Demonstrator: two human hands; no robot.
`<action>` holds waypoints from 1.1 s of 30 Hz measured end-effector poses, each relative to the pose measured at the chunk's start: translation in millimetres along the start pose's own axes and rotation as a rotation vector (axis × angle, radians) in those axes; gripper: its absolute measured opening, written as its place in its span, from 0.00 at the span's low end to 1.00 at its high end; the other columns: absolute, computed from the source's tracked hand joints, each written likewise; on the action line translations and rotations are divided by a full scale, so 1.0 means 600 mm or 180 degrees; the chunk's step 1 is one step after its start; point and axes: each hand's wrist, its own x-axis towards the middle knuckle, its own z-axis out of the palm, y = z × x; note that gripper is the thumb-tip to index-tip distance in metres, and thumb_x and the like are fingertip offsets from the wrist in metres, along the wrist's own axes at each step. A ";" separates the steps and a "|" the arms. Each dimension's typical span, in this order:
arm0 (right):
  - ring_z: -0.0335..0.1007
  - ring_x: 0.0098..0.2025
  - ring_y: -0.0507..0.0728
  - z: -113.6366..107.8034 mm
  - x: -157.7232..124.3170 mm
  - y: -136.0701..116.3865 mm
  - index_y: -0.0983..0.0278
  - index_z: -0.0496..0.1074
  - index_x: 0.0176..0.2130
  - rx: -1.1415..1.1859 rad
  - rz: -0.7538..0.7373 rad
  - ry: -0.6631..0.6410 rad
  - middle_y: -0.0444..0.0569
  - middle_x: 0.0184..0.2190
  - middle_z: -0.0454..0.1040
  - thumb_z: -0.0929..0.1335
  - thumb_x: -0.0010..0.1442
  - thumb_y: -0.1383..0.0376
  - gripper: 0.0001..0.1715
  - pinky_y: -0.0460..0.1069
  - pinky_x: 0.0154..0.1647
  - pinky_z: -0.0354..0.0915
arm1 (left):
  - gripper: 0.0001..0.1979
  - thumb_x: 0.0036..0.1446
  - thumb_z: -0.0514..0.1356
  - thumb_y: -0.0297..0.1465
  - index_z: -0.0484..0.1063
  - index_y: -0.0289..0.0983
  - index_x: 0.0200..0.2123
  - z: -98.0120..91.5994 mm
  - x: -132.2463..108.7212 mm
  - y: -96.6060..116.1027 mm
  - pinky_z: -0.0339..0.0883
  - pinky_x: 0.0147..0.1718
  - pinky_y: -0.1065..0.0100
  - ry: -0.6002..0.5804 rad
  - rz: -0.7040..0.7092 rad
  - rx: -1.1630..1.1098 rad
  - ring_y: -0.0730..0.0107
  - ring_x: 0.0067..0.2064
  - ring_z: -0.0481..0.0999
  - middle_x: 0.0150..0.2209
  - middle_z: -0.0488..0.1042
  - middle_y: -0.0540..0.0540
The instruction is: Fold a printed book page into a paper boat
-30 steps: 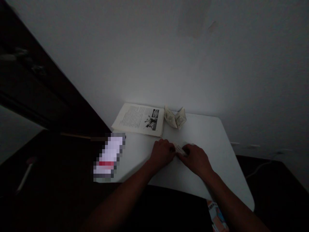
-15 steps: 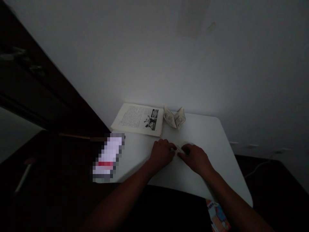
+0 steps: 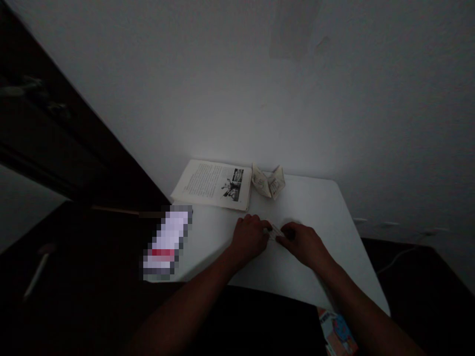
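Note:
A small folded piece of printed paper (image 3: 273, 232) lies between my two hands, low over the white table. My left hand (image 3: 250, 235) is closed, pinching the paper's left side with thumb and fingers. On the opposite side, my right hand (image 3: 301, 242) pinches the right end, its fingers curled. Both hands hide much of the paper, so its full shape does not show. Beyond them, near the wall, stands a folded paper shape (image 3: 268, 182) made of printed paper, with pointed corners. A book (image 3: 213, 184) with a printed page and a dark picture lies to its left.
The white table (image 3: 315, 198) has rounded corners and meets a pale wall. A pixelated, phone-like lit object (image 3: 167, 240) lies at its left edge. A colourful printed item (image 3: 337, 332) is below the front edge. A dark door (image 3: 48, 118) stands left; a cable (image 3: 401, 252) hangs right.
My right hand has shifted very slightly to the right, and a bit more of the paper shows between the fingers. Otherwise the scene looks the same.

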 end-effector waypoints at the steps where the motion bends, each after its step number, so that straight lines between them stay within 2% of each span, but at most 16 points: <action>1: 0.71 0.32 0.55 0.000 0.000 0.001 0.62 0.73 0.35 0.0029 -0.0017 -0.0026 0.47 0.29 0.76 0.67 0.51 0.59 0.11 0.47 0.34 0.62 | 0.12 0.53 0.56 0.34 0.72 0.45 0.41 0.001 0.000 -0.001 0.59 0.44 0.60 0.0029 0.0019 -0.0014 0.60 0.45 0.67 0.39 0.70 0.46; 13: 0.72 0.32 0.54 -0.007 -0.001 0.003 0.62 0.72 0.37 0.0149 0.0033 -0.0058 0.46 0.30 0.76 0.68 0.50 0.62 0.12 0.47 0.34 0.63 | 0.13 0.54 0.55 0.34 0.71 0.47 0.43 0.009 -0.001 -0.006 0.59 0.43 0.58 0.0133 0.0158 -0.0007 0.59 0.43 0.67 0.38 0.70 0.46; 20: 0.71 0.30 0.55 -0.004 -0.003 0.009 0.61 0.72 0.35 0.0040 0.0155 0.0066 0.45 0.28 0.75 0.69 0.49 0.59 0.12 0.48 0.32 0.62 | 0.13 0.55 0.54 0.33 0.71 0.47 0.44 0.012 -0.005 -0.009 0.59 0.42 0.58 0.0184 0.0210 0.0035 0.59 0.43 0.66 0.39 0.69 0.45; 25: 0.71 0.33 0.55 -0.001 -0.009 0.035 0.61 0.72 0.38 0.0416 -0.0397 0.0051 0.45 0.31 0.75 0.70 0.49 0.60 0.15 0.49 0.36 0.64 | 0.13 0.55 0.54 0.34 0.71 0.47 0.44 0.015 -0.010 -0.014 0.58 0.42 0.59 0.0253 0.0312 -0.0064 0.60 0.43 0.66 0.38 0.69 0.46; 30: 0.70 0.37 0.57 0.006 -0.013 0.051 0.61 0.72 0.41 0.0603 -0.0688 0.0175 0.47 0.32 0.74 0.68 0.52 0.60 0.16 0.51 0.39 0.64 | 0.17 0.49 0.61 0.41 0.72 0.44 0.43 0.021 -0.010 -0.028 0.58 0.43 0.61 0.0461 0.0619 -0.0253 0.61 0.43 0.66 0.38 0.67 0.46; 33: 0.70 0.33 0.55 0.006 -0.012 0.050 0.61 0.71 0.42 0.0845 -0.0762 0.0272 0.47 0.32 0.74 0.67 0.53 0.59 0.15 0.50 0.36 0.65 | 0.18 0.48 0.62 0.41 0.72 0.43 0.42 0.028 -0.005 -0.037 0.58 0.43 0.62 0.0643 0.0846 -0.0246 0.63 0.42 0.66 0.39 0.67 0.46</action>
